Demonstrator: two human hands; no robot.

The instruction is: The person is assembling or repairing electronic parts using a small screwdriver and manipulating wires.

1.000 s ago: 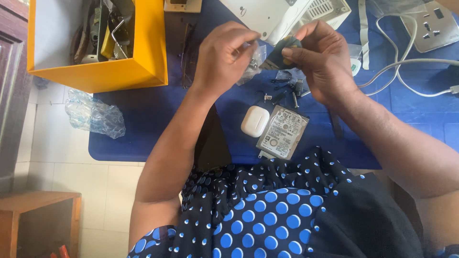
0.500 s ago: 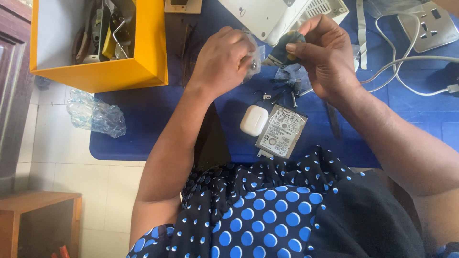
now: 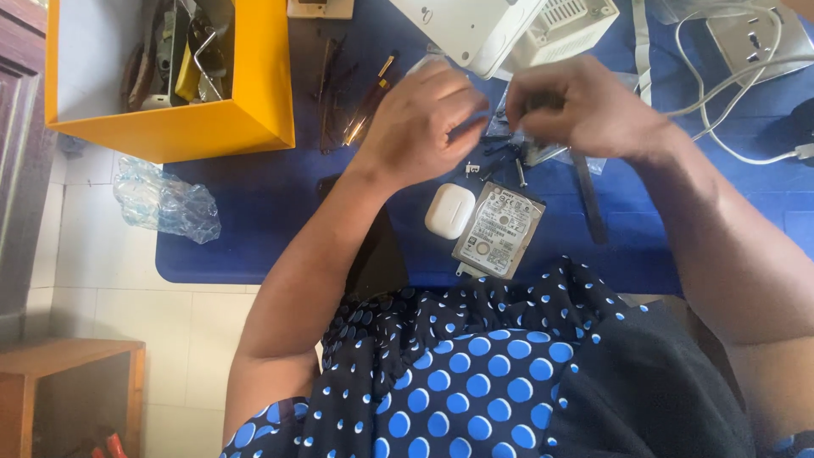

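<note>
Screws just below both hands

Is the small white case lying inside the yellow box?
No, the small white case lies on the blue mat beside the hard drive, outside the yellow box.

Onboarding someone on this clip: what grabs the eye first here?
The two hands meet at top centre over a blue mat: the left hand and right hand work on a small dark part beside a clear bag, loose screws beneath. Just below lie a bare hard drive and a white earbud case. A bright yellow box of tools stands at top left.
</note>
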